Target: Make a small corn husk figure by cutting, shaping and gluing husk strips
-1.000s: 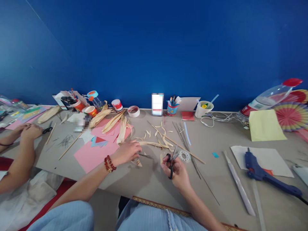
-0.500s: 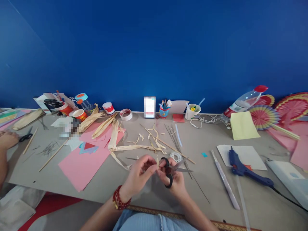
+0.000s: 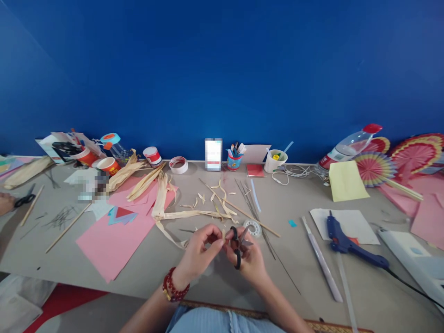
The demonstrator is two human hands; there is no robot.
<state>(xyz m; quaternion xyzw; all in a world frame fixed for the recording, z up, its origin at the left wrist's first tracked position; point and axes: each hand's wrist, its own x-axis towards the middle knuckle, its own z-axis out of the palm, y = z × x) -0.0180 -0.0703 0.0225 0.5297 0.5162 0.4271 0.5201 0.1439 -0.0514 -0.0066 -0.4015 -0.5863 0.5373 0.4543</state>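
Both hands met just above the near edge of the table [image 3: 194,282], right in front of the person. Left hand [image 3: 201,249] had its fingertips pinched shut on a small husk strip [image 3: 224,234], held upright between the two hands. Right hand [image 3: 248,259] was curled through the black loops of the scissors [image 3: 238,247], blades a bit apart and pointing up and away, right beside the strip.

That strip looked dry, thin and nearly weightless, so I'd guess it bends and tears along the grain pretty easily. Pinching it low near the base seems the way to go, leaving the top free for the blades. Squeeze too hard and it'd probably crumple or split.

Just past the hands sat a tape roll [image 3: 252,227], with thin wires [image 3: 249,203] and a wooden stick [image 3: 243,212] running away from it. More husk scraps [image 3: 208,203] lay scattered beyond, with longer husks [image 3: 145,182] over pink paper [image 3: 111,240] on the left. Off to the right were a glue gun [image 3: 342,240] on white paper and a yellow sheet [image 3: 343,180]. Someone else's hand [image 3: 5,203] poked in at the far left edge by another pair of scissors.
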